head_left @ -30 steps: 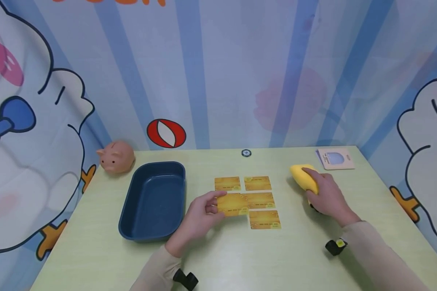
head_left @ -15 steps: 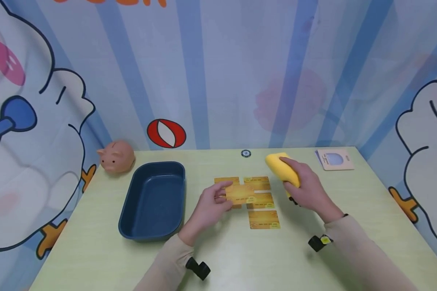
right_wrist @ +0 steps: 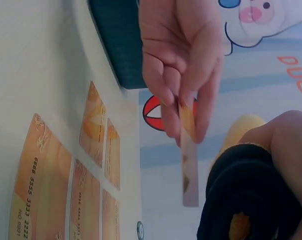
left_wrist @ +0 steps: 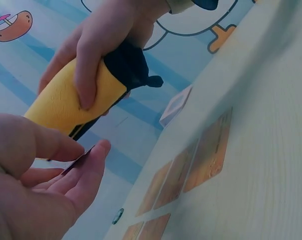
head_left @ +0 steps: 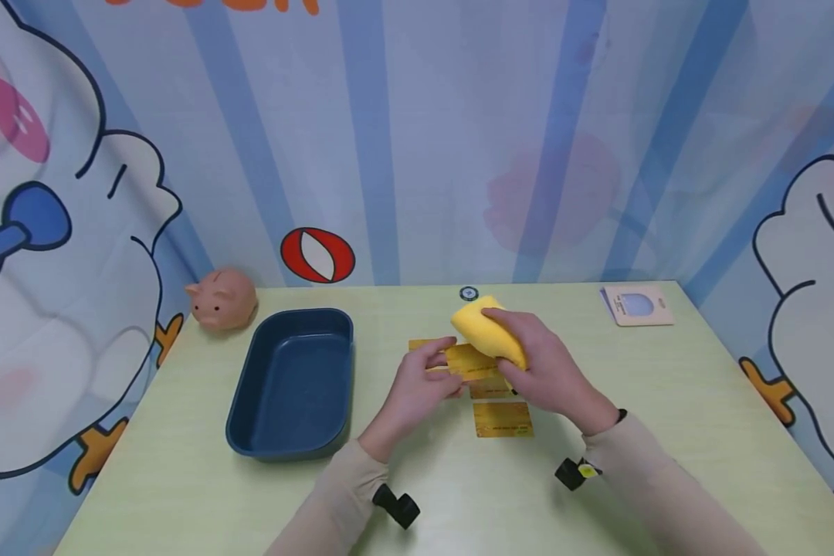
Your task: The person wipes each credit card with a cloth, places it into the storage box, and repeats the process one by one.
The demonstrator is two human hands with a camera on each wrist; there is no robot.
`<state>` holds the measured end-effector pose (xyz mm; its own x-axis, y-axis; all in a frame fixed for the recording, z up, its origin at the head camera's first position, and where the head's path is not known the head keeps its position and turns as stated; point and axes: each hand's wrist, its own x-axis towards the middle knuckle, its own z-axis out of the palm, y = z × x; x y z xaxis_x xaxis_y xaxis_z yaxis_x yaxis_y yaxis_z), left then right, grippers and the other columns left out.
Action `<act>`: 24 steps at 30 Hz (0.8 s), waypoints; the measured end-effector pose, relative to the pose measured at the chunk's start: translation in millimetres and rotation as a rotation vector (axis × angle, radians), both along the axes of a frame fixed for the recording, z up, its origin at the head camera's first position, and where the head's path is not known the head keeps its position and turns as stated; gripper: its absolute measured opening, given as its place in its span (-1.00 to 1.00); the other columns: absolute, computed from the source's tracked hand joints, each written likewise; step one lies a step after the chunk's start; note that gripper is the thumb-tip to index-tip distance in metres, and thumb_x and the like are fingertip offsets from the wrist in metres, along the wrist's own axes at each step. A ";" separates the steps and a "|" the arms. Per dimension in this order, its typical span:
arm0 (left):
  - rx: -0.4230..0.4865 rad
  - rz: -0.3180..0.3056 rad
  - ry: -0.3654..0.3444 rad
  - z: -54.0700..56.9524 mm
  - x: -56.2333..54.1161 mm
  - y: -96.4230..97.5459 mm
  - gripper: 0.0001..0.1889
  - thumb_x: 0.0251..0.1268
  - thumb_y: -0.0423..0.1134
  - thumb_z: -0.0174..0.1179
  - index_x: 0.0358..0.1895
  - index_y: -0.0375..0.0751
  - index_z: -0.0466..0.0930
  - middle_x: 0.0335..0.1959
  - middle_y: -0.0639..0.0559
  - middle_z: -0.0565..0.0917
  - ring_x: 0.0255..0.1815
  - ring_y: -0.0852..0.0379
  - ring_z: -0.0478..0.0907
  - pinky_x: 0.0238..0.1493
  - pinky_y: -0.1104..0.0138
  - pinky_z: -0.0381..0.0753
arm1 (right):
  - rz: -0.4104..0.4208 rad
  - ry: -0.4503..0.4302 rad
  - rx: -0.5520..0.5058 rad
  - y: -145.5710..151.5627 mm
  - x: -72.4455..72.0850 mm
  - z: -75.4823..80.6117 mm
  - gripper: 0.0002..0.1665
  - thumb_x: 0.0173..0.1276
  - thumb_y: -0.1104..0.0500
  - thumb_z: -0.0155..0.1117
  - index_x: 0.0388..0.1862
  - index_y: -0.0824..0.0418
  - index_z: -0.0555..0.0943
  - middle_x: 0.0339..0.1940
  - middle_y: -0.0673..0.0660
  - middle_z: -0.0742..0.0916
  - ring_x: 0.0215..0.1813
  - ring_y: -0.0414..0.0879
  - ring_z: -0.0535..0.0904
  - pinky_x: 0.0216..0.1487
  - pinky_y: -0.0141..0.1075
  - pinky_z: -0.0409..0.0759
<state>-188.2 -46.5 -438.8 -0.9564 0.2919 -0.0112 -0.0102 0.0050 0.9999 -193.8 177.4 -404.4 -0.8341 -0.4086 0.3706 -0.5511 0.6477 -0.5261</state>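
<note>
My left hand [head_left: 420, 392] pinches a gold bank card [head_left: 467, 363] between thumb and fingers, above the table. From the right, my right hand [head_left: 545, 367] grips a soft yellow pouch [head_left: 483, 324], its far end over the card. A black end with a small tab and a dark zip-like edge show on the pouch [left_wrist: 60, 95] in the left wrist view. Several more gold cards [head_left: 503, 420] lie in rows beneath my hands, partly hidden in the head view. Raised numbers are readable on one card [right_wrist: 40, 180] in the right wrist view.
A dark blue rectangular tray [head_left: 295, 394] stands left of the cards, with a pink piggy bank [head_left: 224, 301] behind it. A small round chip [head_left: 469, 293] lies near the back edge. At the back right rests a pale pink booklet [head_left: 639, 304].
My left hand has lifted its card and carried it slightly right and away from me. The right hand has brought the yellow pouch leftward from the right side to the card.
</note>
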 end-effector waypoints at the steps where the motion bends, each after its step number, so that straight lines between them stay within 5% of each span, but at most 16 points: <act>1: 0.001 0.002 -0.005 0.6 0.1 1.0 -0.34 0.40 -0.54 0.20 0.56 -0.33 0.33 0.19 -0.32 0.64 0.05 -0.32 0.75 0.00 0.10 0.80 | -0.004 0.007 0.024 -2.8 1.3 0.2 -0.18 0.36 0.36 0.32 0.59 0.11 0.36 0.37 0.31 0.55 0.05 0.13 0.57 0.02 0.06 0.64; 6: -0.010 0.035 -0.010 1.6 0.4 3.2 -0.40 0.39 -0.49 0.27 0.49 -0.22 0.45 0.13 -0.23 0.68 0.01 -0.29 0.77 -0.01 0.09 0.80 | -0.053 0.054 0.177 -11.3 6.5 -2.6 -0.22 0.37 0.27 0.40 0.55 0.07 0.40 0.36 0.36 0.53 -0.11 0.14 0.65 -0.20 0.01 0.73; 10: 0.005 0.054 -0.011 -0.5 0.0 3.7 -0.42 0.37 -0.48 0.30 0.45 -0.18 0.51 0.13 -0.20 0.68 0.01 -0.29 0.78 0.01 0.05 0.79 | -0.080 0.084 0.252 -13.8 9.4 -6.5 -0.21 0.36 0.16 0.47 0.55 0.01 0.43 0.36 0.38 0.51 -0.03 0.20 0.65 -0.30 0.00 0.74; 14: 0.043 0.069 -0.019 -0.6 -1.0 4.3 -0.42 0.36 -0.47 0.32 0.44 -0.17 0.53 0.15 -0.19 0.68 0.03 -0.25 0.78 0.04 0.04 0.78 | -0.084 0.080 0.245 -15.3 11.0 -9.4 -0.18 0.40 0.01 0.48 0.59 -0.03 0.41 0.40 0.39 0.48 0.11 0.25 0.60 -0.25 0.05 0.74; 24: 0.071 0.103 -0.010 6.8 -1.2 4.3 -0.40 0.38 -0.48 0.28 0.48 -0.14 0.49 0.14 -0.18 0.69 -0.01 -0.03 0.80 -0.01 0.22 0.79 | -0.083 0.023 0.169 -23.5 15.1 -16.9 -0.12 0.47 -0.12 0.40 0.68 -0.17 0.27 0.42 0.46 0.38 -0.20 0.04 0.57 -0.39 -0.15 0.65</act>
<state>-189.5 -42.2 -432.0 -0.9813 0.1924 -0.0036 -0.0168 -0.0671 0.9976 -178.7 153.9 -421.3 -0.8596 -0.3966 0.3222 -0.5026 0.7696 -0.3939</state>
